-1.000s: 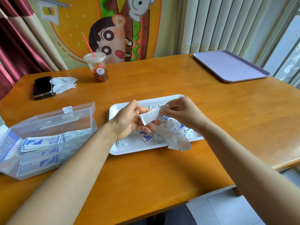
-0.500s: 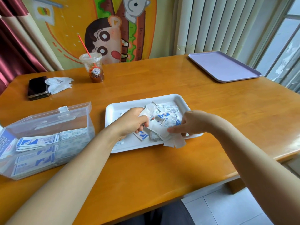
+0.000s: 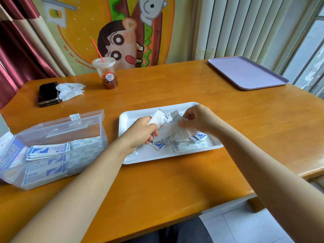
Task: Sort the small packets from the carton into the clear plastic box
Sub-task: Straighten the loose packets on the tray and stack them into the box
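In the middle of the frame both hands work over a white tray [image 3: 126,120] that lies on a wooden table [image 3: 175,181]. The left hand [image 3: 142,131] has its fingers curled round one end of a bunch of white packets [image 3: 167,128] lifted just above the tray. The right hand [image 3: 197,120] pinches the other end of that bunch between thumb and fingertips. The paper there is crumpled and blurred, so it is hard to tell whether it is one joined strip or several single packets. Under the hands more loose packets [image 3: 190,146], white with blue print, lie scattered in the right half of the tray, and one small packet sits near its lower left corner beside the left wrist.

At the left of the frame stands the clear plastic box [image 3: 52,128], its lid raised at the back. Inside it, sorted packets [image 3: 47,151] lie in flat stacks. A blue and white carton [image 3: 9,153] shows at the box's left end, at the frame's edge.

In the upper left of the table a dark phone [image 3: 48,94] lies touching a crumpled white tissue [image 3: 70,90]. Right of them a plastic cup [image 3: 107,75] with a red straw holds a little brown drink. A lilac tray [image 3: 245,72] sits in the upper right, well apart from the rest.
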`<state>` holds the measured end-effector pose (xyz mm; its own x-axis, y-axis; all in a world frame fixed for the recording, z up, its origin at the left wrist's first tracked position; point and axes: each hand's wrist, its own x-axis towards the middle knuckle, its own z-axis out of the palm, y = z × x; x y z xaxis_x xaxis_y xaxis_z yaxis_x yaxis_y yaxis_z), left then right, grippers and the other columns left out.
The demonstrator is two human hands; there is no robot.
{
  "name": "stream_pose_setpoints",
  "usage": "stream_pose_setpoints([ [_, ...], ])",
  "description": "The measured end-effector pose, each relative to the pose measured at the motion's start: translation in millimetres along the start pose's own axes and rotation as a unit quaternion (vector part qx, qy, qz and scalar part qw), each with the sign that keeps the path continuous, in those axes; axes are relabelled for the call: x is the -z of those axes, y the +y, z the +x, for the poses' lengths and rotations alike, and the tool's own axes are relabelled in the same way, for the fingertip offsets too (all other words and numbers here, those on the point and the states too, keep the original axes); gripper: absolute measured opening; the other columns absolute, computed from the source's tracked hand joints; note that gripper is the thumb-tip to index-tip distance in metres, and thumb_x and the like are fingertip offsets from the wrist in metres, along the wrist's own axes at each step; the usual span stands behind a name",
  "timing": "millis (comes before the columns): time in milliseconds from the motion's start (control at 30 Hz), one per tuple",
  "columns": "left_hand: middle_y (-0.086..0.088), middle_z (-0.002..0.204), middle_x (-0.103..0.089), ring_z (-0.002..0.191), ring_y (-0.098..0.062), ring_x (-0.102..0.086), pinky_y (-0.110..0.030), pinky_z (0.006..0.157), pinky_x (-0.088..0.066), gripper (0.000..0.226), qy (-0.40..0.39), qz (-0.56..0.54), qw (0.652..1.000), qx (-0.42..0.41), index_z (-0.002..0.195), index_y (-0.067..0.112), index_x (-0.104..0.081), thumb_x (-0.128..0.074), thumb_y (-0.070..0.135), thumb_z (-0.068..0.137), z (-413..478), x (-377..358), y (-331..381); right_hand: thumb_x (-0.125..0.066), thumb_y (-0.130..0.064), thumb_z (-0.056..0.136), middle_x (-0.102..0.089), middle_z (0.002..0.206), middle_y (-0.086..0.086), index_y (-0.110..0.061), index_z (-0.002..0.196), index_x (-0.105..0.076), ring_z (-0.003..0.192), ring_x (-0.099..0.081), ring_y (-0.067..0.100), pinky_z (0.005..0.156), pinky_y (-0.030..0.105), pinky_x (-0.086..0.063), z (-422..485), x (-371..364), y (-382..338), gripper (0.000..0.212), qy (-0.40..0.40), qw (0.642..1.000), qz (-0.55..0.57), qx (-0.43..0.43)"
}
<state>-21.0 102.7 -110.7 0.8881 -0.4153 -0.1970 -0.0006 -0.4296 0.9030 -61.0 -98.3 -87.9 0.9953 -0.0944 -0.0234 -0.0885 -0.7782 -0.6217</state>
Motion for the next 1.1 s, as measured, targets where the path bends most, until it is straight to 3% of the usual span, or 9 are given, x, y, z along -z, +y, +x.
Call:
stream_pose_setpoints([
  [67, -0.003, 0.076, -0.055, 0.056, -0.013, -0.042, -0.023, 0.05, -0.034, 0.022, 0.006, -0.006, 1.0, 0.007, 0.11, 0.01, -0.059, -0.042, 0.014, 0.096, 1, 1, -2, -0.073, -0.024, 0.08, -0.061, 0.069, -0.001, -0.014, 0.088, -0.065, 0.055, -0.051, 0.011, 0.048, 0.021, -0.038, 6, 0, 5, 0.015, -0.026, 1.0, -0.01, -0.008],
  [200, -0.003, 0.078, -0.055, 0.058, -0.013, -0.043, -0.024, 0.051, -0.034, 0.024, 0.005, -0.011, 1.0, 0.022, 0.11, 0.013, -0.059, -0.039, 0.017, 0.098, 3, 2, -4, -0.076, -0.015, 0.075, -0.071, 0.084, 0.004, -0.017, 0.103, -0.064, 0.062, -0.061, 0.017, 0.064, 0.036, -0.053, 11, 5, 21, 0.031, -0.045, 0.997, 0.06, -0.023],
  [333, -0.003, 0.078, -0.055, 0.058, -0.012, -0.042, -0.023, 0.052, -0.035, 0.026, -0.002, -0.027, 0.999, 0.027, 0.112, 0.012, -0.059, -0.036, 0.017, 0.1, 4, -2, 0, -0.07, -0.004, 0.076, -0.071, 0.078, 0.002, -0.015, 0.098, -0.067, 0.057, -0.061, 0.014, 0.055, 0.03, -0.051, 12, 8, 28, 0.025, 0.039, 0.995, 0.087, -0.006],
  [433, -0.003, 0.078, -0.056, 0.058, -0.012, -0.043, -0.024, 0.053, -0.036, 0.027, -0.009, -0.041, 0.999, 0.026, 0.114, 0.011, -0.058, -0.036, 0.017, 0.099, 4, -3, 2, -0.069, -0.002, 0.077, -0.072, 0.084, 0.004, -0.012, 0.096, -0.069, 0.068, -0.065, 0.018, 0.062, 0.032, -0.054, 13, 9, 31, 0.022, 0.105, 0.988, 0.117, -0.003],
  [600, -0.006, 0.081, -0.059, 0.057, -0.012, -0.045, -0.024, 0.051, -0.036, 0.029, -0.022, -0.067, 0.997, 0.035, 0.123, 0.01, -0.053, -0.037, 0.014, 0.099, 5, -3, 1, -0.073, -0.009, 0.077, -0.07, 0.082, 0.0, -0.019, 0.084, -0.069, 0.075, -0.064, 0.014, 0.067, 0.03, -0.049, 12, 6, 35, 0.013, 0.111, 0.99, 0.086, 0.013],
  [800, -0.007, 0.08, -0.059, 0.056, -0.012, -0.045, -0.023, 0.049, -0.036, 0.032, -0.024, -0.087, 0.995, 0.052, 0.127, 0.008, -0.051, -0.036, 0.013, 0.099, 5, -2, 1, -0.082, -0.015, 0.07, -0.06, 0.089, -0.012, -0.03, 0.073, -0.071, 0.075, -0.05, 0.002, 0.064, 0.012, -0.037, 9, -2, 35, 0.018, 0.119, 0.986, 0.06, 0.096],
  [900, -0.009, 0.08, -0.059, 0.054, -0.015, -0.044, -0.024, 0.048, -0.035, 0.03, -0.039, -0.11, 0.991, 0.062, 0.122, 0.006, -0.053, -0.035, 0.011, 0.099, 5, -4, 5, -0.084, -0.01, 0.067, -0.056, 0.087, -0.01, -0.023, 0.075, -0.075, 0.075, -0.05, -0.002, 0.067, 0.007, -0.036, 6, -4, 27, 0.017, 0.132, 0.975, 0.075, 0.163],
  [1000, -0.012, 0.078, -0.062, 0.053, -0.018, -0.046, -0.027, 0.048, -0.035, 0.028, -0.072, -0.145, 0.984, 0.08, 0.121, 0.003, -0.051, -0.034, 0.013, 0.101, 3, -10, 10, -0.085, -0.015, 0.067, -0.053, 0.09, -0.003, -0.021, 0.077, -0.077, 0.083, -0.049, 0.0, 0.07, 0.011, -0.036, 4, -10, 19, 0.014, 0.137, 0.957, 0.075, 0.242],
  [1100, -0.01, 0.073, -0.065, 0.051, -0.018, -0.049, -0.029, 0.051, -0.033, 0.031, -0.118, -0.191, 0.97, 0.093, 0.112, 0.003, -0.057, -0.031, 0.018, 0.103, 0, -14, 14, -0.082, -0.021, 0.071, -0.054, 0.092, -0.001, -0.027, 0.077, -0.077, 0.089, -0.053, 0.016, 0.072, 0.025, -0.043, 1, -16, 15, 0.01, 0.132, 0.95, 0.076, 0.273],
])
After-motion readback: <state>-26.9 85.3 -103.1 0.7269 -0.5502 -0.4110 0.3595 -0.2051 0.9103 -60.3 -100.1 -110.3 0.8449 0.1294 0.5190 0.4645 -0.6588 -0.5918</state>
